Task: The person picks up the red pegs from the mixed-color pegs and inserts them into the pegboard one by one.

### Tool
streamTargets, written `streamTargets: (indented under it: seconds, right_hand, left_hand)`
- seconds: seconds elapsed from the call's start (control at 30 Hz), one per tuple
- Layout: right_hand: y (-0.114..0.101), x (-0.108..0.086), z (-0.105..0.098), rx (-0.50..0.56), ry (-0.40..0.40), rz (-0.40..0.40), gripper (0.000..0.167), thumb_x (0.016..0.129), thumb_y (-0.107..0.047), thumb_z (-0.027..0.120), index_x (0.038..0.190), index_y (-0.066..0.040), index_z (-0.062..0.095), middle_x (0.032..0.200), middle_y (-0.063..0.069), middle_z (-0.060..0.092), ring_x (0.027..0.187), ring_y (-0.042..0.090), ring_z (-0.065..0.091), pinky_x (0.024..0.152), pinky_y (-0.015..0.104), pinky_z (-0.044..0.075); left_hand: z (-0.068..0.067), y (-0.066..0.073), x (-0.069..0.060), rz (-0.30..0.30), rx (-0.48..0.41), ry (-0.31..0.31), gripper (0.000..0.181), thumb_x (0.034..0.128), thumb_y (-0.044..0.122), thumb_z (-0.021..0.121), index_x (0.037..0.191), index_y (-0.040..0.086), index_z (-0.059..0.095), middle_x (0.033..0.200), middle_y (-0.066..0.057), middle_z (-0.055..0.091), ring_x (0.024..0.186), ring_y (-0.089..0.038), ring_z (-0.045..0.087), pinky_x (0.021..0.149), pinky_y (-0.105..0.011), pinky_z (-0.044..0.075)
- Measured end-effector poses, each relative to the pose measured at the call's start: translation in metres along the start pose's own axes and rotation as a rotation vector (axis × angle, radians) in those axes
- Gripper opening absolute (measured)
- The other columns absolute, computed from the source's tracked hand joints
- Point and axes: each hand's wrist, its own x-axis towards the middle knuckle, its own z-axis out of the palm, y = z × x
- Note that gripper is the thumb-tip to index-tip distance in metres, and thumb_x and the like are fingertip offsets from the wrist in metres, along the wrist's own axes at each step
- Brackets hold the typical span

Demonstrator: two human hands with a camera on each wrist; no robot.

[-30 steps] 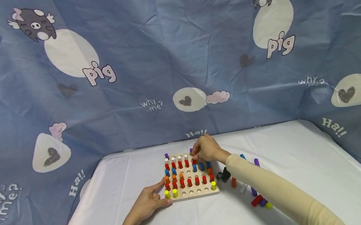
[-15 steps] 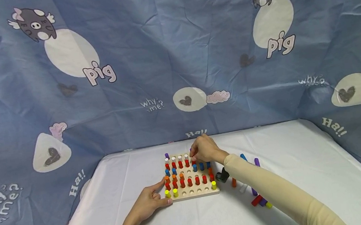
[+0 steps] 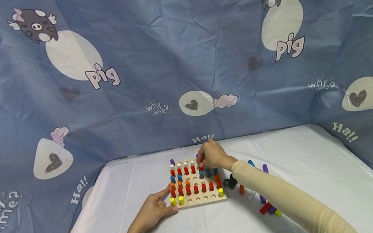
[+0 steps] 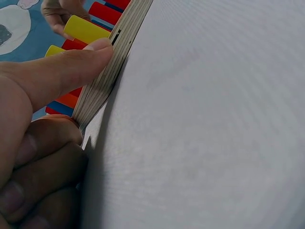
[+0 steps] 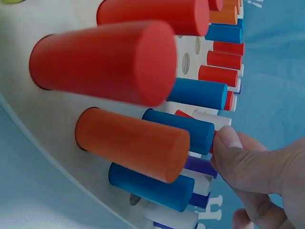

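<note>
A wooden pegboard (image 3: 202, 202) lies on the table with coloured pegs standing in rows of holes. My left hand (image 3: 153, 210) holds its near left corner, the thumb (image 4: 90, 59) against the front edge beside a yellow peg (image 4: 86, 29). Toward the back right of the board, my right hand (image 3: 213, 154) pinches a red peg (image 3: 200, 168) between thumb and fingers. In the right wrist view a blue peg (image 5: 183, 130) partly covers that red peg. Whether its lower end is fully seated is hidden.
Loose pegs lie right of the board, among them a blue peg (image 3: 251, 163), a red peg (image 3: 266, 207) and a yellow peg (image 3: 278, 212); the right forearm passes over this area. A patterned blue cloth (image 3: 154, 74) hangs behind the white-covered table (image 3: 316, 178).
My right hand has shifted very slightly left over the red peg, keeping its pinch. The left hand and the board have stayed in place.
</note>
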Motion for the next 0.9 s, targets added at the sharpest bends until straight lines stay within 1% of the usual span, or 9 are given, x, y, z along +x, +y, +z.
streamTargets:
  seconds: [0.13, 0.23, 0.27, 0.37, 0.47, 0.57, 0.73, 0.83, 0.9]
  right_hand:
    - [0.000, 0.002, 0.002, -0.013, 0.007, -0.032, 0.016, 0.076, -0.012, 0.096, 0.071, -0.021, 0.084, 0.074, -0.009, 0.078, 0.081, 0.017, 0.060, 0.093, 0.042, 0.045]
    - [-0.001, 0.002, 0.003, -0.022, 0.007, -0.066, 0.016, 0.076, -0.014, 0.097, 0.070, -0.020, 0.083, 0.070, -0.009, 0.076, 0.076, 0.014, 0.065, 0.103, 0.045, 0.044]
    - [-0.001, 0.003, 0.003, -0.020, 0.001, -0.071, 0.016, 0.076, -0.015, 0.097, 0.071, -0.020, 0.083, 0.070, -0.009, 0.076, 0.076, 0.014, 0.066, 0.104, 0.046, 0.043]
    - [-0.001, 0.002, 0.003, -0.025, -0.013, -0.063, 0.016, 0.076, -0.019, 0.098, 0.070, -0.021, 0.083, 0.070, -0.010, 0.076, 0.077, 0.014, 0.061, 0.099, 0.044, 0.044]
    - [0.000, 0.001, 0.005, -0.024, -0.028, -0.051, 0.016, 0.077, -0.023, 0.097, 0.071, -0.022, 0.083, 0.072, -0.011, 0.077, 0.081, 0.014, 0.057, 0.087, 0.040, 0.042]
    - [0.001, 0.000, 0.005, -0.012, -0.048, -0.050, 0.013, 0.078, -0.023, 0.096, 0.073, -0.022, 0.084, 0.074, -0.010, 0.077, 0.086, 0.015, 0.061, 0.088, 0.039, 0.041]
    - [0.000, -0.002, 0.000, 0.008, -0.096, -0.037, 0.005, 0.084, -0.018, 0.092, 0.083, -0.021, 0.087, 0.085, -0.008, 0.081, 0.097, 0.019, 0.062, 0.089, 0.043, 0.043]
    - [0.000, -0.006, -0.009, 0.021, -0.092, -0.045, 0.007, 0.088, -0.014, 0.087, 0.091, -0.019, 0.088, 0.095, -0.005, 0.082, 0.097, 0.021, 0.060, 0.085, 0.042, 0.043]
    - [0.000, -0.008, -0.016, 0.028, -0.085, -0.049, 0.008, 0.090, -0.014, 0.085, 0.095, -0.018, 0.088, 0.100, -0.004, 0.082, 0.095, 0.021, 0.057, 0.082, 0.040, 0.040]
  left_hand:
    - [0.000, 0.000, 0.000, -0.001, -0.005, -0.002, 0.094, 0.0811, 0.020, 0.092, 0.159, 0.000, 0.045, 0.056, 0.006, 0.030, 0.051, -0.009, 0.025, 0.048, -0.023, 0.027]
    - [0.000, 0.001, -0.001, -0.002, -0.007, -0.002, 0.094, 0.0809, 0.020, 0.092, 0.159, -0.002, 0.045, 0.057, 0.006, 0.031, 0.051, -0.009, 0.026, 0.049, -0.023, 0.027]
    - [0.000, 0.001, -0.001, -0.002, -0.005, -0.001, 0.094, 0.0807, 0.020, 0.093, 0.159, -0.002, 0.045, 0.057, 0.006, 0.031, 0.051, -0.009, 0.026, 0.049, -0.022, 0.027]
    - [-0.001, 0.001, 0.000, -0.005, -0.007, -0.001, 0.094, 0.0805, 0.020, 0.093, 0.159, -0.001, 0.045, 0.057, 0.006, 0.030, 0.051, -0.009, 0.025, 0.048, -0.023, 0.027]
    - [-0.001, 0.001, 0.000, -0.004, 0.001, -0.002, 0.093, 0.0809, 0.020, 0.093, 0.159, -0.001, 0.045, 0.057, 0.007, 0.029, 0.051, -0.009, 0.024, 0.049, -0.023, 0.027]
    - [-0.001, 0.000, 0.001, -0.003, 0.011, 0.001, 0.093, 0.0813, 0.021, 0.092, 0.159, 0.000, 0.045, 0.057, 0.007, 0.029, 0.051, -0.009, 0.024, 0.049, -0.023, 0.027]
    - [0.000, -0.001, 0.002, -0.002, 0.020, 0.002, 0.094, 0.0818, 0.023, 0.092, 0.159, 0.001, 0.045, 0.056, 0.009, 0.029, 0.051, -0.008, 0.024, 0.049, -0.023, 0.027]
    - [0.000, -0.001, 0.002, 0.002, 0.018, 0.000, 0.093, 0.0822, 0.023, 0.092, 0.160, 0.001, 0.045, 0.056, 0.009, 0.029, 0.051, -0.007, 0.024, 0.049, -0.023, 0.027]
    - [0.000, -0.001, 0.001, 0.004, 0.022, 0.003, 0.093, 0.0824, 0.022, 0.092, 0.159, 0.001, 0.045, 0.056, 0.008, 0.030, 0.050, -0.007, 0.025, 0.049, -0.022, 0.027]
